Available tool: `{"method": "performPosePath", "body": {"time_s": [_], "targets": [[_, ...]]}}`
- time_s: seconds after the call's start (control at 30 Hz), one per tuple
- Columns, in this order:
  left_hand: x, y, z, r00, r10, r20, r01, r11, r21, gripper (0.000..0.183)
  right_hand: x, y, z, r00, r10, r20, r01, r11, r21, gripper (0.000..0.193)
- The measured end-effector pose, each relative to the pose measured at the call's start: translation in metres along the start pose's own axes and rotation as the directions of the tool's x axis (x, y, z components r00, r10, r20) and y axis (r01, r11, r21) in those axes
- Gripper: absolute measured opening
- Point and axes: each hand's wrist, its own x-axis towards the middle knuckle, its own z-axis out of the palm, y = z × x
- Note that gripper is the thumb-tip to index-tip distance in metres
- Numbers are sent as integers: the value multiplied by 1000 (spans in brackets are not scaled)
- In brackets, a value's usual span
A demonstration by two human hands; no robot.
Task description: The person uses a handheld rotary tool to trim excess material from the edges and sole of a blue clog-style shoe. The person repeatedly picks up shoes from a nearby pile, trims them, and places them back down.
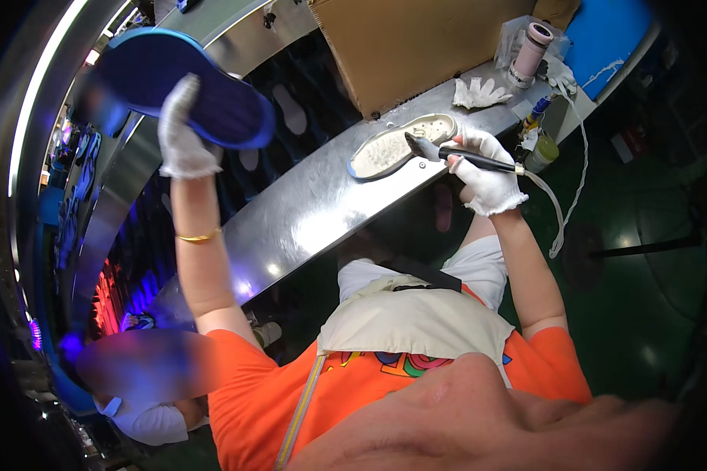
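Observation:
My left hand (pixel 184 133), in a white glove, is raised over the conveyor at the upper left. Its fingers lie across a dark blue, sole-shaped piece (pixel 232 106) with a brighter blue rim and grip it; the thumb is hidden. My right hand (pixel 483 177), gloved with bare fingertips, holds a brush (pixel 479 161) by its black handle. A pale hose runs from the handle's end. The dark bristles are at the edge of a white shoe sole (pixel 385 153), which lies on the metal bench with its hollow side up.
The shiny metal bench (pixel 291 216) runs diagonally beside a dark conveyor carrying several soles. A large cardboard box (pixel 416 47) stands behind it. To the right are a loose white glove (pixel 481 94), a pink bottle (pixel 530 55) and a small jar (pixel 542 153). Another person (pixel 153 420) is at the lower left.

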Motion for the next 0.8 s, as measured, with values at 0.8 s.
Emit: {"method": "performPosePath", "body": {"time_s": [0.8], "targets": [[-159, -233, 64, 924, -374, -81, 328, 882, -338, 77, -15, 7, 73, 991, -121, 61, 112, 985, 128, 28]]}}
